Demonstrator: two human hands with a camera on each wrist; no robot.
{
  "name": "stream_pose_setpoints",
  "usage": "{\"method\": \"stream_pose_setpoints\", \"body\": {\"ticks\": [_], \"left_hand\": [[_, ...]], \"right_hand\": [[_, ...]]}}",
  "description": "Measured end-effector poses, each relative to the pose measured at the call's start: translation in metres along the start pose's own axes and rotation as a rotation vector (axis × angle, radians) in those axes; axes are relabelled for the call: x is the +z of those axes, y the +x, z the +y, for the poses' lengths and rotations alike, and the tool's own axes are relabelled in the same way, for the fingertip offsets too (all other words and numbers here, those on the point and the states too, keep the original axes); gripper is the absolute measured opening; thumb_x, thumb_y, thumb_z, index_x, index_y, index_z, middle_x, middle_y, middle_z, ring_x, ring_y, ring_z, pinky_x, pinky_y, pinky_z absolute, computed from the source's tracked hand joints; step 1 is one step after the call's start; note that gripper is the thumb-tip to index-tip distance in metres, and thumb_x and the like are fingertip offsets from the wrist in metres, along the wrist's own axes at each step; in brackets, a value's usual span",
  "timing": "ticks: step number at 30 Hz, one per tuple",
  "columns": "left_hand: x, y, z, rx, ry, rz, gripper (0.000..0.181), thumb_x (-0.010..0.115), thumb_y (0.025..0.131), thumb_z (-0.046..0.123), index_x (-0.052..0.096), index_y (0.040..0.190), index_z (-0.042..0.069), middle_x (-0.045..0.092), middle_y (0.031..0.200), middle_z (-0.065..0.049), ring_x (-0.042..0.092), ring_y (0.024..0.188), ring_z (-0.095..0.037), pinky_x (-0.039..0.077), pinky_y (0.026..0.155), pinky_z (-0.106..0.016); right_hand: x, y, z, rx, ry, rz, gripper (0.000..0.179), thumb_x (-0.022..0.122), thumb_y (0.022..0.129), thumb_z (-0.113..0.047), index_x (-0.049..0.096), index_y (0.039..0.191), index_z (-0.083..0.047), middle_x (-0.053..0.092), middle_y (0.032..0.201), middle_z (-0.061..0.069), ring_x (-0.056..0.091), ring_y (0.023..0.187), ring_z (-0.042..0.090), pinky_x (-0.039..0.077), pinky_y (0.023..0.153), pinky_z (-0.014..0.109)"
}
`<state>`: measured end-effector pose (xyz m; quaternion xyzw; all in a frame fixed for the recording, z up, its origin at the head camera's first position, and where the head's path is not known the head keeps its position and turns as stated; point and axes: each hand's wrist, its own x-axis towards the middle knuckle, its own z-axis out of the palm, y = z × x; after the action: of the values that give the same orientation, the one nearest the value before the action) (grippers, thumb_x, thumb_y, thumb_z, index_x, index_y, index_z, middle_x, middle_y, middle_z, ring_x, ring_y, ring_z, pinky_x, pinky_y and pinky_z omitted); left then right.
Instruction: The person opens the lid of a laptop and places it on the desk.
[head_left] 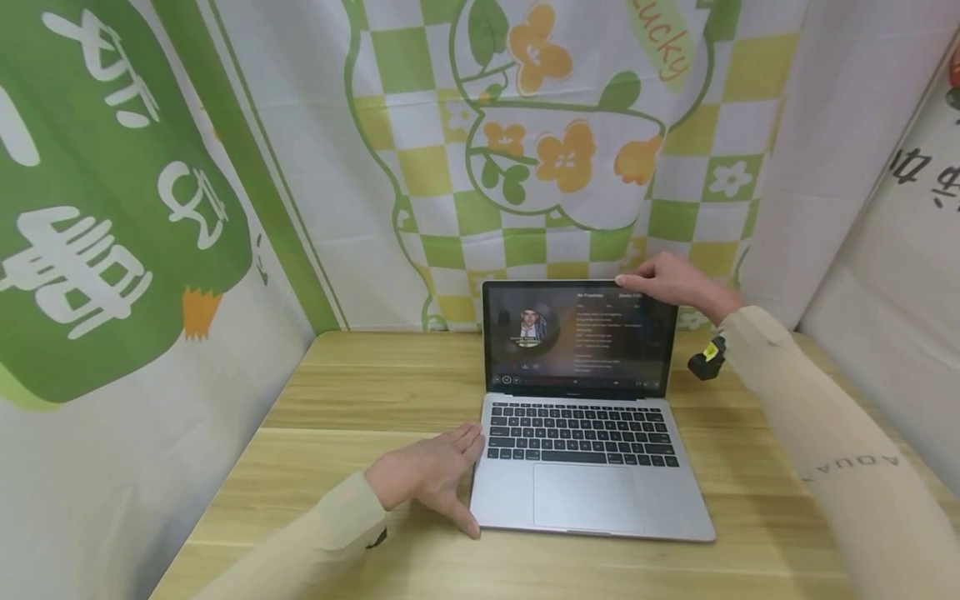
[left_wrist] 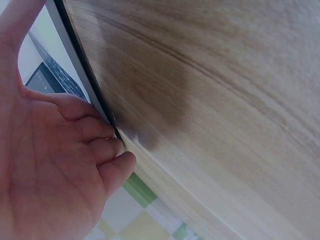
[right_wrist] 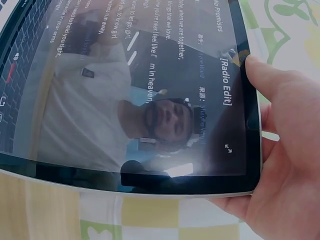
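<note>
A silver laptop (head_left: 592, 492) sits unfolded on the wooden table, its lit screen (head_left: 577, 337) showing a music player with song lyrics. Along the left side of its base lies my left hand (head_left: 431, 467), fingers against the edge and thumb spread down by the front corner. The left wrist view shows those fingertips bent at the laptop's dark side edge (left_wrist: 82, 62). My right hand (head_left: 671, 279) pinches the upper right corner of the lid. In the right wrist view its thumb (right_wrist: 270, 77) is on the front bezel and the other fingers are behind the lid.
Wooden table (head_left: 360, 375) surface extends on both sides of the laptop. A small black and yellow object (head_left: 707, 360) is near the right sleeve. A patterned cloth (head_left: 555, 242) hangs close behind the lid, with more cloth at both sides.
</note>
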<state>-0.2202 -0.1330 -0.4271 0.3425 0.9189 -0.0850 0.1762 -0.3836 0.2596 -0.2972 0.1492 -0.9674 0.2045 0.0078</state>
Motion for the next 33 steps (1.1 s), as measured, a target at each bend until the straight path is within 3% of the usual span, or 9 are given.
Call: {"method": "stream_pose_setpoints", "body": {"ticks": [10,17,25,33], "left_hand": [[-0.001,0.000,-0.001,0.004,0.003,0.007,0.132,0.059,0.064,0.088,0.020,0.156,0.002,0.011,0.164,-0.018,0.014,0.153,-0.030,0.020,0.125,-0.037],[0.000,0.000,-0.002,0.007,0.006,0.013,0.133,0.059,0.063,0.088,0.020,0.156,0.001,0.011,0.164,-0.018,0.014,0.153,-0.030,0.021,0.125,-0.037],[0.003,0.000,-0.001,-0.001,-0.015,-0.002,0.133,0.059,0.063,0.089,0.019,0.156,0.003,0.009,0.165,-0.016,0.012,0.154,-0.029,0.020,0.125,-0.037],[0.001,0.000,0.000,-0.003,0.000,0.002,0.132,0.060,0.063,0.088,0.020,0.156,0.003,0.011,0.165,-0.016,0.013,0.153,-0.029,0.020,0.125,-0.036]], "right_hand": [[0.008,0.005,0.010,-0.033,0.036,0.100,0.055,0.053,0.098,-0.051,0.058,0.064,-0.007,0.031,0.048,-0.008,0.030,0.050,0.013,0.030,0.051,0.029],[0.010,0.008,0.012,-0.003,0.046,0.077,0.055,0.050,0.098,-0.053,0.065,0.074,-0.006,0.035,0.051,-0.006,0.034,0.053,0.015,0.032,0.053,0.031],[0.019,0.012,0.019,0.053,0.063,0.086,0.056,0.048,0.098,-0.055,0.057,0.069,-0.008,0.039,0.055,-0.003,0.039,0.057,0.017,0.034,0.054,0.030],[0.024,0.015,0.022,0.093,0.060,0.127,0.057,0.048,0.098,-0.053,0.067,0.091,0.000,0.060,0.076,0.007,0.050,0.071,0.023,0.039,0.061,0.032]]}}
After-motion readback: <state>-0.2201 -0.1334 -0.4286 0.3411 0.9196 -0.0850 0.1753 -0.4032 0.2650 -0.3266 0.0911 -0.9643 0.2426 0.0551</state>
